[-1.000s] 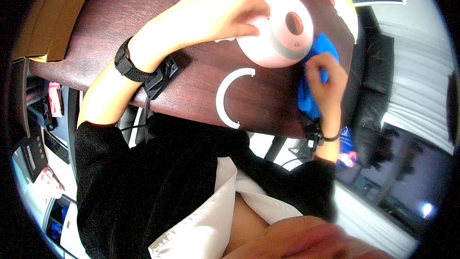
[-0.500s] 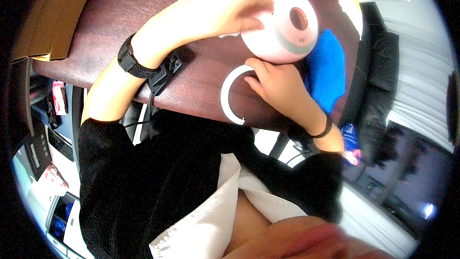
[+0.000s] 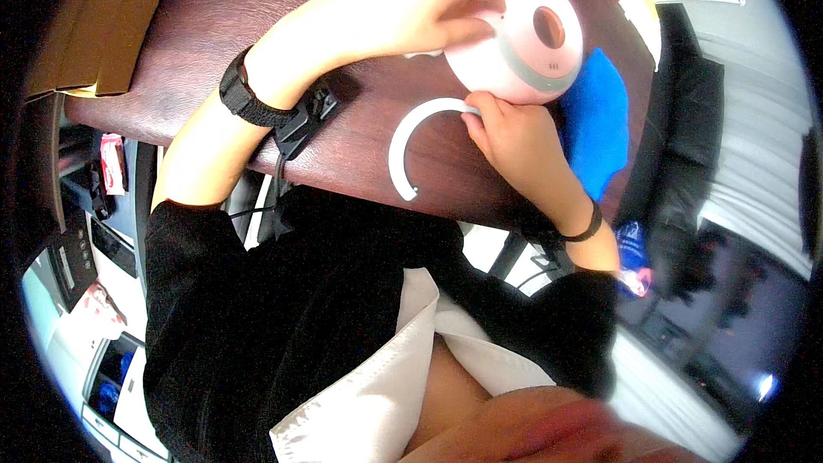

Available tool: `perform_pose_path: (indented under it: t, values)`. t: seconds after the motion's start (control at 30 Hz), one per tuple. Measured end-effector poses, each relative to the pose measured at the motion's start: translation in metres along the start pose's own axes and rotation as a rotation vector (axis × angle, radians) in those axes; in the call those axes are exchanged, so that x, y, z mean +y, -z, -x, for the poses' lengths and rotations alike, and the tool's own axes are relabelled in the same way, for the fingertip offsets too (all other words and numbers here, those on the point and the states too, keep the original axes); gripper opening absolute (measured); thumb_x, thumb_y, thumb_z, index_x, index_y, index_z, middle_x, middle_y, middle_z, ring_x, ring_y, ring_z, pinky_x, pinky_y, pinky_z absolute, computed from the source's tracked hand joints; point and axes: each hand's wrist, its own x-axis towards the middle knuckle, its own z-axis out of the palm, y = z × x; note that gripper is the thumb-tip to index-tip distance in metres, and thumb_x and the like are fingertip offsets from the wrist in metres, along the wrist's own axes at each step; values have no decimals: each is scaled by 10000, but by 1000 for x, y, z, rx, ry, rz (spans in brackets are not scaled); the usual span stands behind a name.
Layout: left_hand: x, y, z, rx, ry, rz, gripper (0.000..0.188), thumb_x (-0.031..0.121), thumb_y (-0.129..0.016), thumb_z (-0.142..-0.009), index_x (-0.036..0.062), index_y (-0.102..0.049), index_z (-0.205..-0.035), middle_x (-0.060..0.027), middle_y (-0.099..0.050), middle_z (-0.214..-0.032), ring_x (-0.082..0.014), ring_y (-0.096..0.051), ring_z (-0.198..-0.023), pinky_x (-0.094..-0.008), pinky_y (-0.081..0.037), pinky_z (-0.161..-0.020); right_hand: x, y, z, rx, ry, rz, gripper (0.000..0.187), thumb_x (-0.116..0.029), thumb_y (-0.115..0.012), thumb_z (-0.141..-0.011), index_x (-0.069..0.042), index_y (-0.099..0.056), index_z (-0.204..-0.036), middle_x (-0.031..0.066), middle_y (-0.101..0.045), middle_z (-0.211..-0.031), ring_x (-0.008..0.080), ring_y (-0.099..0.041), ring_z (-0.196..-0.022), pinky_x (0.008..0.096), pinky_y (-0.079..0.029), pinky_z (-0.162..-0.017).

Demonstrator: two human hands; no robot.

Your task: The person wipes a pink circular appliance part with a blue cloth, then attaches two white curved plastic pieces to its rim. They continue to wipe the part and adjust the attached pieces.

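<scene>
Nearest the body, the white open plastic ring lies flat on the dark wooden bench, where the right hand pinches its upper end. Beyond, the left hand grips the round pink-and-white plastic device, tilted on the bench; best keep that hold firm while lifting the ring evenly.

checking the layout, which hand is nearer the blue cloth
Right. The right hand sits just beside the blue cloth; the left hand is farther off, on the round pink device.
</scene>
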Motion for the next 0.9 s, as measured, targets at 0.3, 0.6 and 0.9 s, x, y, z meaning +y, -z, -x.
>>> perform_pose_path:
  t: [0.3, 0.6, 0.9]
  values:
    - [5, 6, -3, -61, 67, 55, 327, 259, -635, -882, -7, -675, -1067, -199, -681, -1029, -344, -670, -913, -394, -524, -804, 5, 3, 0, 122, 9, -159, 125, -68, -701, -786, -73, -604, -865, 149, -630, -725, 316, -648, -645, 387, -501, -563]
    - [5, 7, -2, -46, 36, 89, 349, 289, -612, -910, -19, -675, -1062, -206, -679, -1053, -345, -672, -933, -396, -524, -817, 2, -1, 8, 67, 25, -72, 167, -169, -678, -821, -61, -568, -883, 108, -625, -715, 268, -651, -608, 366, -513, -524]
    - [4, 6, -1, -43, 80, 142, 350, 282, -549, -947, -28, -670, -1054, -211, -679, -1039, -357, -669, -931, -400, -522, -816, 13, 0, 15, 29, 46, -8, 125, -149, -656, -827, -77, -572, -884, 113, -624, -666, 285, -640, -567, 373, -503, -501]
